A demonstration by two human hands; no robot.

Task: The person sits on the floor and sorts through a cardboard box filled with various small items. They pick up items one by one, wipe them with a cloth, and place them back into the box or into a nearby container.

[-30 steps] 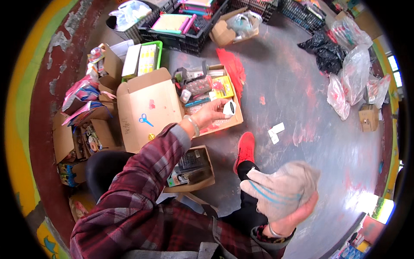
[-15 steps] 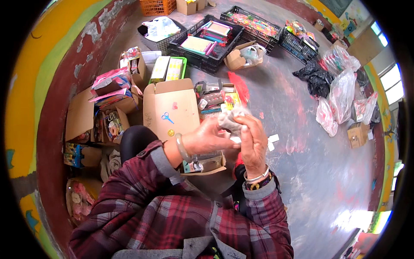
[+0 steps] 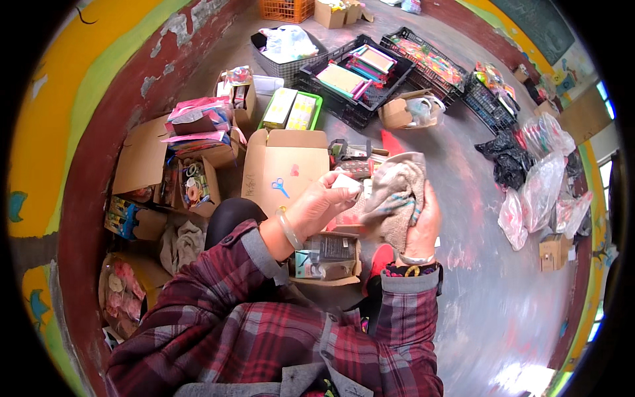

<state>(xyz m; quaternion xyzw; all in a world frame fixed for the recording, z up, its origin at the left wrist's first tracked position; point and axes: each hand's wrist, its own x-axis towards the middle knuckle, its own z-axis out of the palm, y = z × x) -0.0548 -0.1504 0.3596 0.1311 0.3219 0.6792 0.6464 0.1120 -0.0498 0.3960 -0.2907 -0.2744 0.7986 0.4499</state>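
Note:
My left hand (image 3: 305,210) pinches a small white block (image 3: 344,183) between thumb and fingers; its exact kind does not show. To the right, a greyish-beige cloth (image 3: 401,198) with a few blue marks hangs loosely over the palm and fingers of my right hand (image 3: 428,223). The cloth is bunched, partly blurred, and just apart from the block. Under my hands stands a cardboard box (image 3: 354,270) with packaged items in it. Behind my left hand rises a cardboard flap (image 3: 264,152) bearing blue scissors (image 3: 280,188).
Cardboard boxes (image 3: 142,155) of small goods stand on the left along the wall. Farther off are a green tray (image 3: 319,109), a black crate (image 3: 357,119) of coloured frames and a black basket (image 3: 486,109). Plastic bags (image 3: 544,188) lie at the right.
My hands have moved apart. The cloth, bunched between both hands before, now hangs open on my right hand, while the white block shows in my left. The view has shifted a little.

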